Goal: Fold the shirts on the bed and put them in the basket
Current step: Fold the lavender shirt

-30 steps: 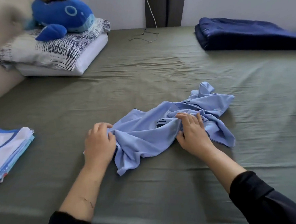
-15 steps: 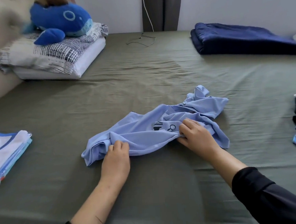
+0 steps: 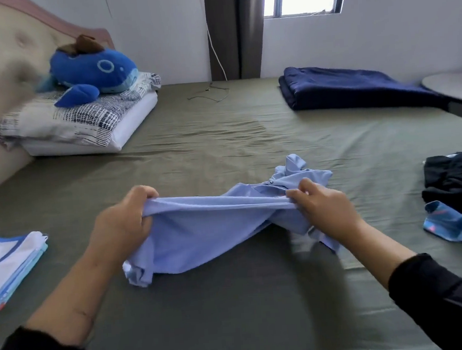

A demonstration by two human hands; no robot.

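Observation:
A light blue shirt (image 3: 201, 237) is lifted off the olive green bed (image 3: 221, 137), its top edge stretched between my hands. My left hand (image 3: 121, 226) grips the left end of that edge, and my right hand (image 3: 325, 209) pinches the right end near the collar. The cloth hangs down and bunches on the sheet below. A stack of folded white and blue shirts (image 3: 9, 264) lies at the left edge. A black garment (image 3: 454, 181) and a patterned blue one (image 3: 446, 222) lie unfolded at the right. No basket is in view.
A patterned pillow (image 3: 78, 122) with a blue whale plush (image 3: 94, 72) sits at the back left by the headboard. A folded navy blanket (image 3: 349, 90) lies at the back right, next to a round grey tabletop (image 3: 453, 85). A thin cable (image 3: 210, 91) trails on the sheet.
Both hands closed on the blue shirt's edge and raised it off the bed, pulling it taut. The camera tilted up, showing the window and the black garment.

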